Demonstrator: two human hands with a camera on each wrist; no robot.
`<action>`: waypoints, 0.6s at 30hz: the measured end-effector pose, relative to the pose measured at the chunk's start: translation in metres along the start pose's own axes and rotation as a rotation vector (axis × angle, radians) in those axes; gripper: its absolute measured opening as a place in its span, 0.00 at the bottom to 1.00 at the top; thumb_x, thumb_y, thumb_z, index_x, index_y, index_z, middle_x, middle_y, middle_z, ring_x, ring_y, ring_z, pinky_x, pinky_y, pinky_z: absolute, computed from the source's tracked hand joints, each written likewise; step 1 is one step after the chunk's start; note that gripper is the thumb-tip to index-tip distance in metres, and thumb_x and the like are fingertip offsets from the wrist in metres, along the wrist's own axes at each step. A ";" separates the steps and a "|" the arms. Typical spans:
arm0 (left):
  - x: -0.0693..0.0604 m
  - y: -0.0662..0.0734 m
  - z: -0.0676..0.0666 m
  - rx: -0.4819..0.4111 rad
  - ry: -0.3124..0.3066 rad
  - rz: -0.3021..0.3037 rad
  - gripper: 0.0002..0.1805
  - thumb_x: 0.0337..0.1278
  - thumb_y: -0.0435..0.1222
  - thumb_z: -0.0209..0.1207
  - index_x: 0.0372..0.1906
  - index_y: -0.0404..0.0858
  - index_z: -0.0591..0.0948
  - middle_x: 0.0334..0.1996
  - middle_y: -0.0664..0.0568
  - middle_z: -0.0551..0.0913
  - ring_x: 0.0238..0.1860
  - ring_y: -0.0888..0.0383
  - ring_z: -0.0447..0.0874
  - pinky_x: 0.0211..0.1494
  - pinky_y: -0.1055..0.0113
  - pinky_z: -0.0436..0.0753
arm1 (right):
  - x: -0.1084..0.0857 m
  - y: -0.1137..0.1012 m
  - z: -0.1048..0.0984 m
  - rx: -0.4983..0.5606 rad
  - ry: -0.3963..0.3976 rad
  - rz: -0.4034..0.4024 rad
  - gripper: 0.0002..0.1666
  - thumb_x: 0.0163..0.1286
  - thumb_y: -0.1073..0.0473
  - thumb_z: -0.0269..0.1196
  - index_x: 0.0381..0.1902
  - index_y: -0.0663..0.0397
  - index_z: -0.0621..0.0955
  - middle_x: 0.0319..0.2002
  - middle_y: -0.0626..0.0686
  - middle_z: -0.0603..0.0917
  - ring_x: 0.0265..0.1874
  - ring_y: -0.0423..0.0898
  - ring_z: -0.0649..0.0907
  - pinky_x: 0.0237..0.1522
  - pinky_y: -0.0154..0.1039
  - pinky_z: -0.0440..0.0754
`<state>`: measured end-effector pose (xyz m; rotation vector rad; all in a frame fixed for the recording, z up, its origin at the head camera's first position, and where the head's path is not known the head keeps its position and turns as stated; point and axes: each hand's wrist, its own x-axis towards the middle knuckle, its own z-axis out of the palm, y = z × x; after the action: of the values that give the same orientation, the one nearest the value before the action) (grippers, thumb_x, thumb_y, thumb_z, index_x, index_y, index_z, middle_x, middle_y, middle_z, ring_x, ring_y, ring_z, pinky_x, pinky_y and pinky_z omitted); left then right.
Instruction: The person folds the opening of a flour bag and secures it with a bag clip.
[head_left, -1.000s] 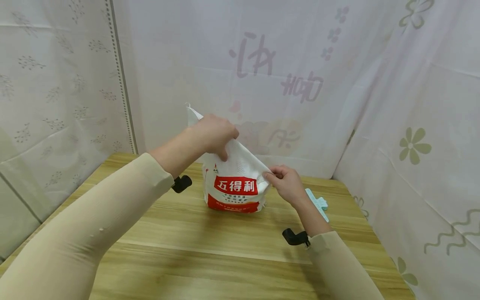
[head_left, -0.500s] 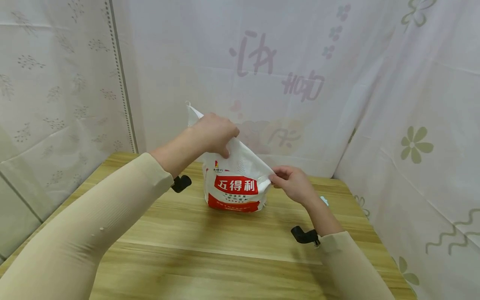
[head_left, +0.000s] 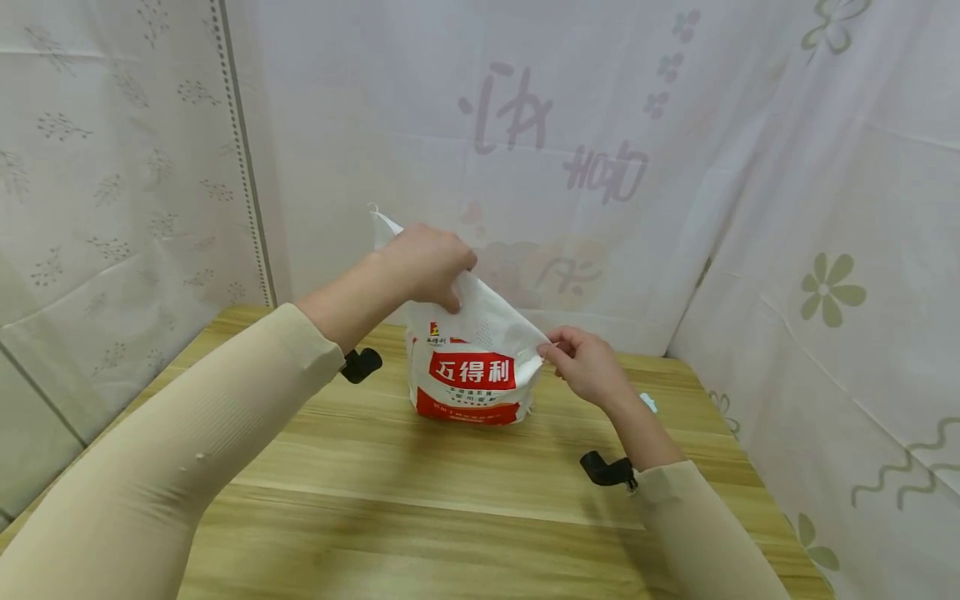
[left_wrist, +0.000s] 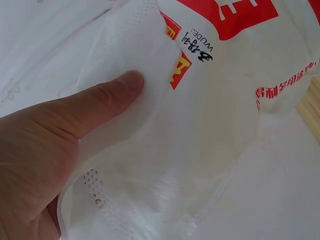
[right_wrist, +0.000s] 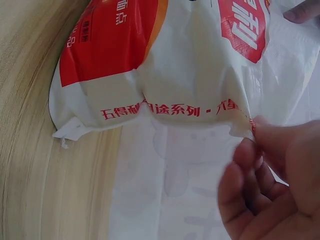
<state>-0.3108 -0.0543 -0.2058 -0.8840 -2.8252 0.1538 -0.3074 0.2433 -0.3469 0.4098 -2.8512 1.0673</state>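
A white flour bag (head_left: 480,392) with red panels and Chinese lettering stands on the wooden table. My left hand (head_left: 426,265) grips its upper part, thumb on the near face; the left wrist view shows the thumb pressed on the white bag (left_wrist: 165,130), the other fingers mostly hidden behind it. Between thumb and forefinger, my right hand (head_left: 588,367) pinches the bag's right side edge. The right wrist view shows that pinch at the edge beside the red print, with the other fingers of the right hand (right_wrist: 270,185) curled. A loose thread loop sticks up from the bag's upper left corner.
A pale turquoise object (head_left: 648,403), perhaps a clip, lies on the wooden table (head_left: 420,517) behind the right forearm, which partly hides it. Patterned curtains (head_left: 570,125) hang behind the table and at both sides. Black camera mounts (head_left: 607,471) stick out from the wrists.
My right hand has shifted slightly right and back along the bag's edge, pinching it at a new spot. The forearm now covers more of the turquoise object. My left hand stays nearly still.
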 end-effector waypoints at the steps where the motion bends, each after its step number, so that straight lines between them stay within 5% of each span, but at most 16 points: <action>1: 0.000 0.000 0.000 -0.001 0.001 0.000 0.25 0.59 0.47 0.80 0.58 0.42 0.89 0.52 0.49 0.93 0.50 0.48 0.90 0.62 0.48 0.87 | 0.000 0.001 0.000 0.022 -0.015 0.003 0.17 0.84 0.50 0.64 0.59 0.55 0.85 0.43 0.56 0.90 0.36 0.48 0.86 0.40 0.41 0.86; 8: 0.002 0.000 0.000 0.008 0.006 0.004 0.24 0.59 0.46 0.80 0.56 0.42 0.89 0.51 0.49 0.93 0.49 0.48 0.90 0.61 0.49 0.88 | 0.000 0.008 -0.001 0.195 -0.133 0.002 0.20 0.84 0.56 0.62 0.67 0.60 0.78 0.57 0.62 0.86 0.50 0.54 0.89 0.47 0.41 0.88; 18: 0.004 -0.001 0.003 -0.008 -0.001 -0.012 0.23 0.60 0.46 0.79 0.56 0.42 0.89 0.51 0.49 0.93 0.50 0.48 0.90 0.62 0.48 0.87 | 0.001 0.011 -0.003 0.184 -0.112 -0.024 0.19 0.84 0.55 0.64 0.65 0.60 0.79 0.52 0.62 0.88 0.45 0.50 0.88 0.49 0.43 0.86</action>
<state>-0.3152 -0.0533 -0.2077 -0.8686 -2.8335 0.1408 -0.3115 0.2529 -0.3517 0.5301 -2.8439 1.3491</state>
